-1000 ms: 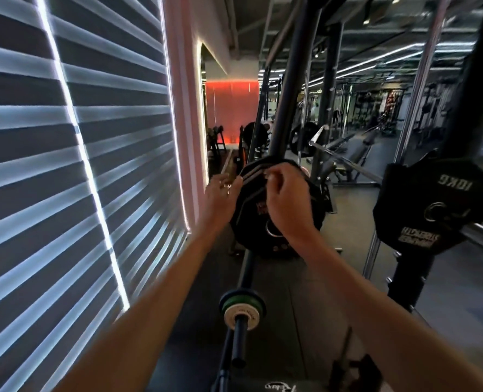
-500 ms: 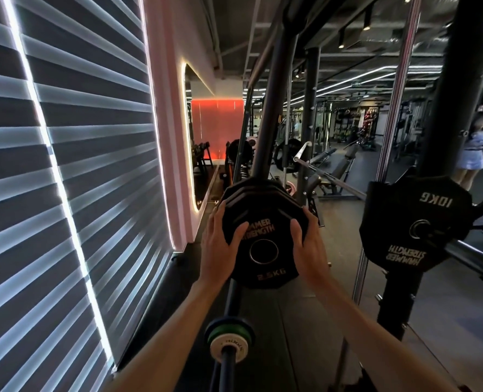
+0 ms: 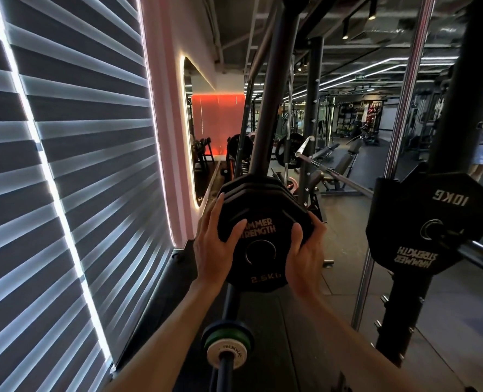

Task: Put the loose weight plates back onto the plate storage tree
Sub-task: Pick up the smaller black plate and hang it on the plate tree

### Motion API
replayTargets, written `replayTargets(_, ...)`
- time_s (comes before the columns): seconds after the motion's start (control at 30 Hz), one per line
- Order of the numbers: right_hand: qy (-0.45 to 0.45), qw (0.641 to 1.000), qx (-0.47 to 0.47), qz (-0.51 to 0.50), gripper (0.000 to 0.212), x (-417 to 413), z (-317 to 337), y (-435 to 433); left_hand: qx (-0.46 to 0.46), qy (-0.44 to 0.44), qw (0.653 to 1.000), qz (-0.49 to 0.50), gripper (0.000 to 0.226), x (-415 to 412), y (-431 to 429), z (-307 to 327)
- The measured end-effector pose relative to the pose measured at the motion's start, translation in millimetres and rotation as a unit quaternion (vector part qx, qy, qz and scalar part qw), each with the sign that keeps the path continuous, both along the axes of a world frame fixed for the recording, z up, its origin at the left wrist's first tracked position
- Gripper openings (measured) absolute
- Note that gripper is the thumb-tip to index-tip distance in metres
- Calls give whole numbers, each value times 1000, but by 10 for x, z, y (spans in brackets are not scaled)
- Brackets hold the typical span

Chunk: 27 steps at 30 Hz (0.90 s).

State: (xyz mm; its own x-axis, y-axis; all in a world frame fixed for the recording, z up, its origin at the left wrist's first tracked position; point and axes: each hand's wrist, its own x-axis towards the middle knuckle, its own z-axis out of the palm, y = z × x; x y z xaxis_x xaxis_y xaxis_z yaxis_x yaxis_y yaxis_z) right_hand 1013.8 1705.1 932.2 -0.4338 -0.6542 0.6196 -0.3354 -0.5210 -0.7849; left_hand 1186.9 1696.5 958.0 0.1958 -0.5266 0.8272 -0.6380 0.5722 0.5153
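Both hands clasp one black 2.5 kg weight plate [image 3: 258, 244] by its sides: the left hand [image 3: 214, 247] spread along its left edge with the thumb on the face, the right hand [image 3: 305, 250] wrapped round the right edge. The plate is upright, facing the camera, at the front of a stack of at least three like plates [image 3: 248, 188] against a slanted black post [image 3: 268, 108]. To the right one 10 kg plate [image 3: 429, 222] hangs on a peg. Below, a barbell end [image 3: 226, 355] carries a small green plate.
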Motion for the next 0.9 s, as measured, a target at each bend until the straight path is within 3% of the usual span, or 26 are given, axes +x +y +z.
replayTargets(0.37, -69, 997, 6, 21, 64, 57, -154, -80, -36, -72, 997, 9, 77, 15, -162, 87)
replayTargets(0.9, -23, 999, -16, 25, 68, -27, -124, -636, -49, -58, 997, 29, 75, -9, -516, 20)
